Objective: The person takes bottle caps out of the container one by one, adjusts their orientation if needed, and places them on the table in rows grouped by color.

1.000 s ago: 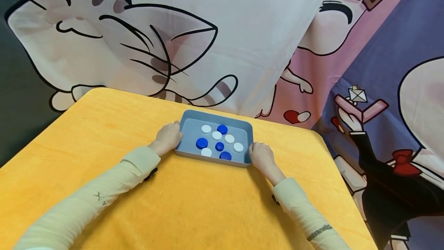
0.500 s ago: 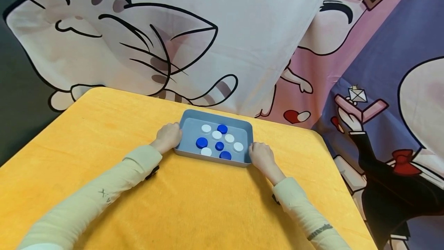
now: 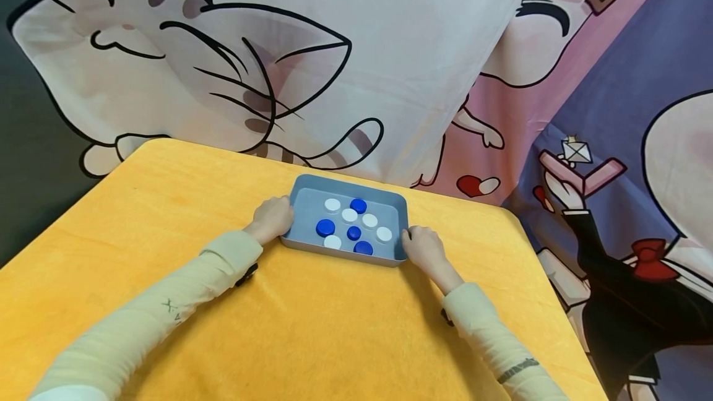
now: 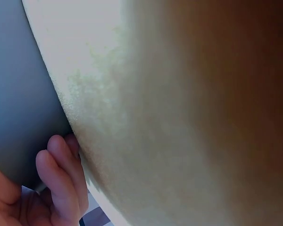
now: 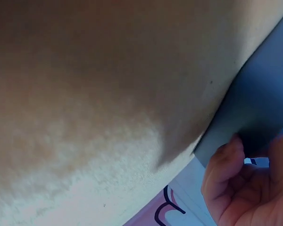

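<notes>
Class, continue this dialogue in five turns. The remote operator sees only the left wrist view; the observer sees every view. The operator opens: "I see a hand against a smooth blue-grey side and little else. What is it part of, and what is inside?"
Observer: It is a shallow tray containing five white discs and four blue discs.

Operator: Is anything at the opposite end?

Observer: Yes, the right hand holds the opposite short side.

Operator: Which disc lies nearest that hand?

Observer: A white disc, as the head view shows.
</notes>
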Available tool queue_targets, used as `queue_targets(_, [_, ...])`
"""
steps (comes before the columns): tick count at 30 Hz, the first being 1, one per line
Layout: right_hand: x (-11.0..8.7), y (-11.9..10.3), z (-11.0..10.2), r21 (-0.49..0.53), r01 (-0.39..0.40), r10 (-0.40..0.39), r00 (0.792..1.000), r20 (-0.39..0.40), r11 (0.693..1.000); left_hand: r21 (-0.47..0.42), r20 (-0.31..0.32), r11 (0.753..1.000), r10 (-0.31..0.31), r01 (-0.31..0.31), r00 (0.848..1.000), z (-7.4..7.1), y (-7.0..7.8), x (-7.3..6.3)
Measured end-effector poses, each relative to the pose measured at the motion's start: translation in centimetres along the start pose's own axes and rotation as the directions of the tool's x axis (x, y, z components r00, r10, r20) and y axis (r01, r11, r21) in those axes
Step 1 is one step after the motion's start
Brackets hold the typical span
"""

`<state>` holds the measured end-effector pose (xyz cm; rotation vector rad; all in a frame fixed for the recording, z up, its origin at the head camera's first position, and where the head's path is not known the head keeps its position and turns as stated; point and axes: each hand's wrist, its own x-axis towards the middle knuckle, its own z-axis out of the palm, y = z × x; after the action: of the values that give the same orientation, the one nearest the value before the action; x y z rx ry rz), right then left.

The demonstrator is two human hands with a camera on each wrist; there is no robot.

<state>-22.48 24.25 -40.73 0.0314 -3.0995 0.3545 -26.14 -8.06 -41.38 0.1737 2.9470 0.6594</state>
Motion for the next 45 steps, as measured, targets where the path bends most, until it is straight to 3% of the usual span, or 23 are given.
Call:
queue_targets(13, [0.2,0.0,-1.1,0.001,-0.042,0.042,0.999,-0.023,0.999,0.027,0.010,1.000,-0.013,0.013,1.000,0.0,0.1,0.2])
queue_targets(23, [0.7,0.1,-2.0,0.020,0.036,-0.034,0.991,-0.128,0.999,0.022,0.015,1.000,-0.008,0.008,1.000,-0.1,0.3,0.0])
queue_targets(34, [1.9,-0.3,-3.8,-0.002,0.037,-0.037,0.987,-0.155,0.999,0.021,-0.008,1.000,0.002,-0.002,1.000,-0.1,0.5,0.3])
queue_targets(45, [2.7,-1.3,-4.3,0.006,0.079,-0.077,0.984,-0.160,0.997,0.020,0.011,1.000,-0.012,0.011,1.000,-0.1,0.2,0.1])
